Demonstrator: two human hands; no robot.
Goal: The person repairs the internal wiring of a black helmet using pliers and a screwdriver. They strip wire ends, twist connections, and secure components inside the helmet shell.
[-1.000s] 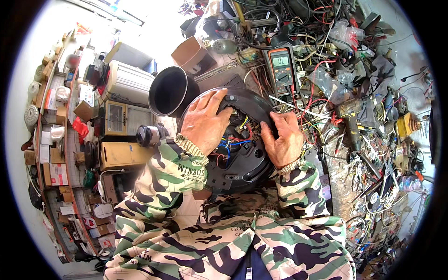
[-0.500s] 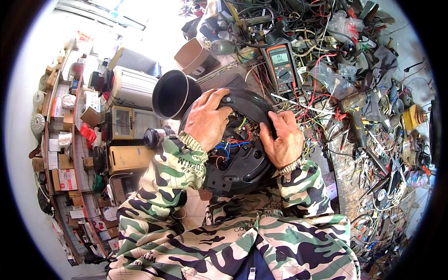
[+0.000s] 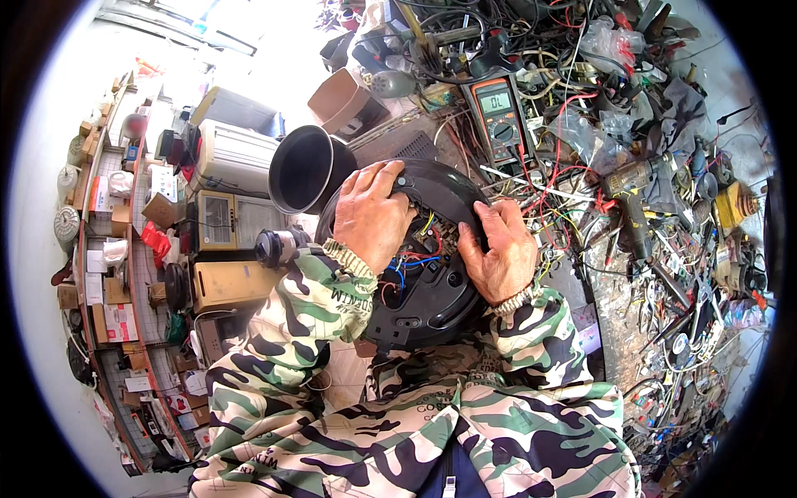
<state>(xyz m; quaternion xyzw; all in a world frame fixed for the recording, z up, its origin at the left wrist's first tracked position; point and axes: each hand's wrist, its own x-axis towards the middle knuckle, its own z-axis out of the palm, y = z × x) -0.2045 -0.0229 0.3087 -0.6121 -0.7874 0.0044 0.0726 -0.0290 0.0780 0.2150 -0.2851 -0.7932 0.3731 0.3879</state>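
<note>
A round black appliance housing point(image 3: 436, 309), perhaps the base of a cooker, is in front of me, tilted. Its open middle shows a circuit board with red, blue and yellow wires point(image 3: 425, 259). On its upper left rim lies my left hand point(image 3: 372, 217), fingers bent over the edge and fingertips near the opening. My right hand point(image 3: 501, 253) grips the right rim, thumb on the face near the opening. The undersides of both hands are hidden. Just beyond my left hand, a dark round pot point(image 3: 303, 170) rests on its side.
A multimeter point(image 3: 501, 123) lies ahead to the right. Past it, a cordless drill point(image 3: 628, 212) sits among tangled wires, plastic bags and loose parts on a cluttered bench. A cardboard box point(image 3: 344, 101) stands ahead. Shelves with small boxes point(image 3: 119, 322) line the left side.
My left hand has shifted slightly right and down over the rim, covering a little more of the opening. The housing has turned or tilted a little; my right hand has barely moved.
</note>
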